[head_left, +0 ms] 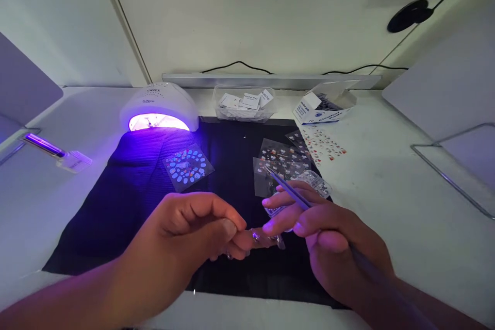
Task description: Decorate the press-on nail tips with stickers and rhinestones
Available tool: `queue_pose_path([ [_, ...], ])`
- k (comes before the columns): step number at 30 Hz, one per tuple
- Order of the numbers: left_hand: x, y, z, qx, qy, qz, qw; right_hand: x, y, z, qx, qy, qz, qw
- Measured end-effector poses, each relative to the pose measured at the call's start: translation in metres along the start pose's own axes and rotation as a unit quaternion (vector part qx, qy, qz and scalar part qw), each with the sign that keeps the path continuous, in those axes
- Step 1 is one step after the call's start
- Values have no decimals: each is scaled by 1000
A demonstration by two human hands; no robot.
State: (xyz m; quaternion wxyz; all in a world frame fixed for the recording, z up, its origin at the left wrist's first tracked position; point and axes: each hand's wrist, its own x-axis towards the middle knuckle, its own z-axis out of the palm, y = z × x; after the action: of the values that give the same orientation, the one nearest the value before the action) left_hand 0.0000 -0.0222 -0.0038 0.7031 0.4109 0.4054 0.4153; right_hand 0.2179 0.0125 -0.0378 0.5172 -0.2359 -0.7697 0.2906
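My left hand [193,237] is closed, thumb and fingers pinched together on a narrow strip [266,238] that carries shiny pieces like nail tips. Part of this strip is hidden behind my fingers. My right hand [332,242] grips slim pointed tweezers [288,187], their tip aimed up and to the left, away from the strip. Its outstretched fingers reach close to the strip's right end; whether they touch it I cannot tell. Beyond that hand lie clear sticker sheets [265,180] and a clear case [315,183] of small bits, partly covered by my fingers.
A white nail lamp [162,100] glows purple at back left. Near it lies a blue-patterned sticker sheet [188,166] on the black cloth [228,165]. Behind stand a clear tub [244,105] of alcohol pads and an open box [325,108]. A brush-like tool [58,153] is at left.
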Motion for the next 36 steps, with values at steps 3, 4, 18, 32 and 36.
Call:
queue_pose_path([
  [3,0,1,3,0,0,-9,1000,1,-1,0,-22,-1,-16,1000],
  [4,0,1,4,1,-5,-12,1000,1,-2,0,-38,-3,-24,999],
  [18,-16,-38,-18,-152,-228,-117,955,0,-25,-1,-210,-61,-76,973],
  [32,-11,-29,-2,-142,-249,-104,952,-1,-28,0,-170,-49,-82,981],
  [36,-10,-28,-1,-156,-263,-100,947,-1,-30,1,-160,-43,-76,983],
])
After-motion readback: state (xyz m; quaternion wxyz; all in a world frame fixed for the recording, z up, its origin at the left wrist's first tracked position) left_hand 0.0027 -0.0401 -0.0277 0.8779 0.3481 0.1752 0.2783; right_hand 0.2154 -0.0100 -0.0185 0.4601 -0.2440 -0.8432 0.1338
